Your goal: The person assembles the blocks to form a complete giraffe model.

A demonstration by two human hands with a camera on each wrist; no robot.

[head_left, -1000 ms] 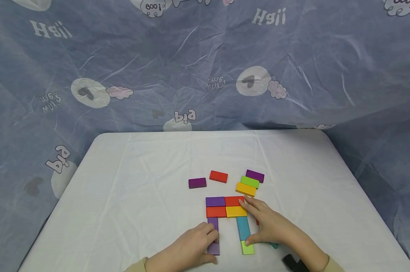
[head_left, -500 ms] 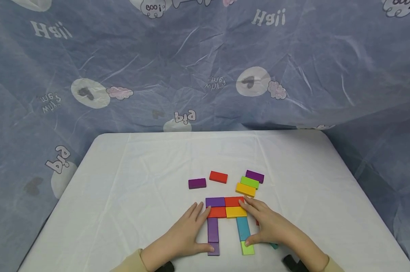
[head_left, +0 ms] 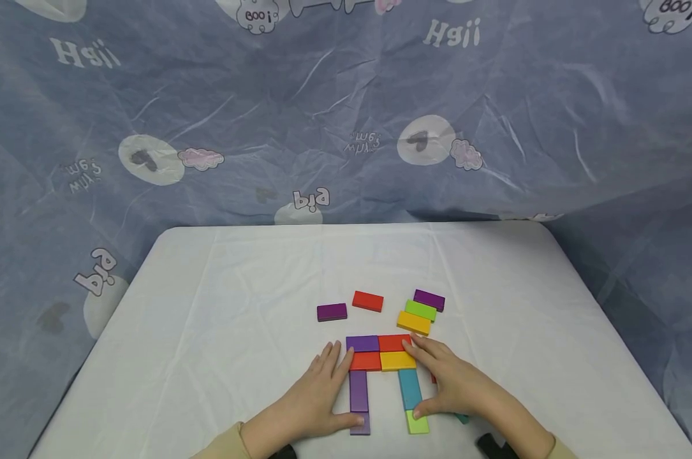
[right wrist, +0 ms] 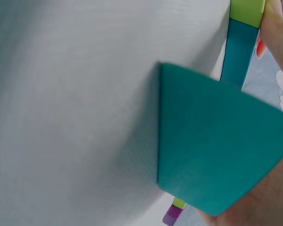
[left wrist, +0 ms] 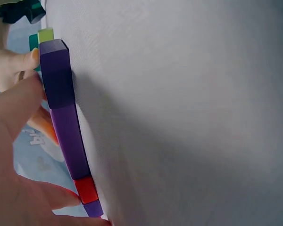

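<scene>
Flat coloured blocks lie joined on the table: purple [head_left: 361,344] and red [head_left: 393,343] on top, a second red block [head_left: 365,362] and a yellow block [head_left: 398,361] below. Two purple blocks [head_left: 358,391] form a left leg; a blue block [head_left: 410,387] and a lime block [head_left: 419,426] form the right one. My left hand [head_left: 308,401] spans the left side, index fingertip at the second red block, thumb on the lower purple block. My right hand [head_left: 460,386] spans the right side, index fingertip at the top corner, thumb at the lime block.
Beyond lie loose blocks: dark purple [head_left: 331,312], red [head_left: 368,301], and a row of purple [head_left: 429,299], lime [head_left: 421,310] and yellow [head_left: 414,322]. A teal block [right wrist: 217,141] stands under the right hand, mostly hidden in the head view. White cloth [head_left: 236,319] covers the table.
My left hand's fingers have uncurled from over the purple leg and now spread along the left side, thumb on the lower purple block. The right hand and blocks stay about the same.
</scene>
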